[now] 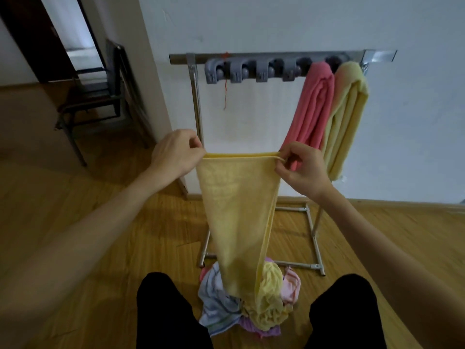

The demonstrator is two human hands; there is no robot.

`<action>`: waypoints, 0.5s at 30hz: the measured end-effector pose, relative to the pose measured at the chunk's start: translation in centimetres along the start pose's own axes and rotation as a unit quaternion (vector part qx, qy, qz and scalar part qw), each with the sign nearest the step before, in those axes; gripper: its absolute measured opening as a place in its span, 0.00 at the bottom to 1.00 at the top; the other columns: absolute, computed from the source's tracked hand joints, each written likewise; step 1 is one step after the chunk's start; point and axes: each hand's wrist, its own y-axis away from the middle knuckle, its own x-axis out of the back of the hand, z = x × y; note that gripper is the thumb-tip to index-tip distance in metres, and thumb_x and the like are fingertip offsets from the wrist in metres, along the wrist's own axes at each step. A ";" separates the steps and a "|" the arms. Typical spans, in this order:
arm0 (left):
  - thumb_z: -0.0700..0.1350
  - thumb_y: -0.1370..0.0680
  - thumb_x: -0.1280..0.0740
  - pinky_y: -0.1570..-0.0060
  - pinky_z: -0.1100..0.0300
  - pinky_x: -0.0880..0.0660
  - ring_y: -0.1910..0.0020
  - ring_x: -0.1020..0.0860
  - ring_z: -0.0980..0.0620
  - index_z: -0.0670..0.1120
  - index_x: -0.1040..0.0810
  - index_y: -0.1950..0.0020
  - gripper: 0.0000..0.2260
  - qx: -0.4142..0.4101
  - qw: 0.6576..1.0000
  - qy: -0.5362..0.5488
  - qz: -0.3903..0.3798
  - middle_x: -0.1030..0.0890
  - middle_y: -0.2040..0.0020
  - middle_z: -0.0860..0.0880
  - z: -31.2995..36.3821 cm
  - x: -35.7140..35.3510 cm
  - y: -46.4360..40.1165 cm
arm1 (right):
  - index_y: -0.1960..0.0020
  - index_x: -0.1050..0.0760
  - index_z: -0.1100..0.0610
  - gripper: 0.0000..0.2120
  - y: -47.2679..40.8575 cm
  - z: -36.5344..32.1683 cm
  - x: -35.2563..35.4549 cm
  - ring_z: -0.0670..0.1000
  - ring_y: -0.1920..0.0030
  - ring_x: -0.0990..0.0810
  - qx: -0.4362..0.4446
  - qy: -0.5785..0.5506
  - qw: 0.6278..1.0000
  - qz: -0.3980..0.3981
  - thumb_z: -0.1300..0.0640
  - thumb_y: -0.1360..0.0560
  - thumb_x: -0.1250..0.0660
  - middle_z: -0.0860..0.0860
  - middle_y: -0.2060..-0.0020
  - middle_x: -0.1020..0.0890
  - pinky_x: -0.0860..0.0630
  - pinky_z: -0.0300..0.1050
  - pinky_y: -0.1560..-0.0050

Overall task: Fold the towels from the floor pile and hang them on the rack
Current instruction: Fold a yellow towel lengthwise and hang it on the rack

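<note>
At the upper left of the frame a dark metal chair (100, 89) stands on the wooden floor (75, 210) beside a doorway. Moving right, the left hand (173, 153) sits at mid-height just left of centre, its thumb and fingers pinched together on the left top corner of a yellow towel (236, 210); the corner runs in between the fingertips and is mostly hidden by them. The towel's top edge (it shows as two layers lying close together) stretches level and taut across the centre to the right hand (302, 167), where the thumb and forefinger pinch the right top corner, a little loop of hem poking out just below the fingertip while the other fingers curl loosely underneath. From that edge the towel hangs straight down, narrowing toward the bottom centre of the frame, where its lower end reaches the pile of towels (251, 303) on the floor, a heap of blue, yellow, pink and purple cloth lying between the person's two black-clad knees. Behind the held towel stands a metal rack (193, 96) against the white wall, its top bar carrying a row of grey clips (251, 71). At the upper right, a folded pink towel (309, 109) hangs from the bar, and a pale yellow towel (347, 117) hangs touching its right side.
</note>
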 end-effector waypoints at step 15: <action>0.32 0.24 0.41 0.60 0.58 0.27 0.60 0.24 0.50 0.44 0.25 0.51 0.09 -0.065 0.961 0.155 -0.217 0.23 0.62 0.49 4.3 -1.0 0.4 | 0.63 0.26 0.59 0.07 -0.6 0.5 1.7 0.47 0.71 0.24 -0.078 -0.024 0.994 0.070 0.69 0.33 0.31 0.48 0.70 0.22 0.27 0.35 0.69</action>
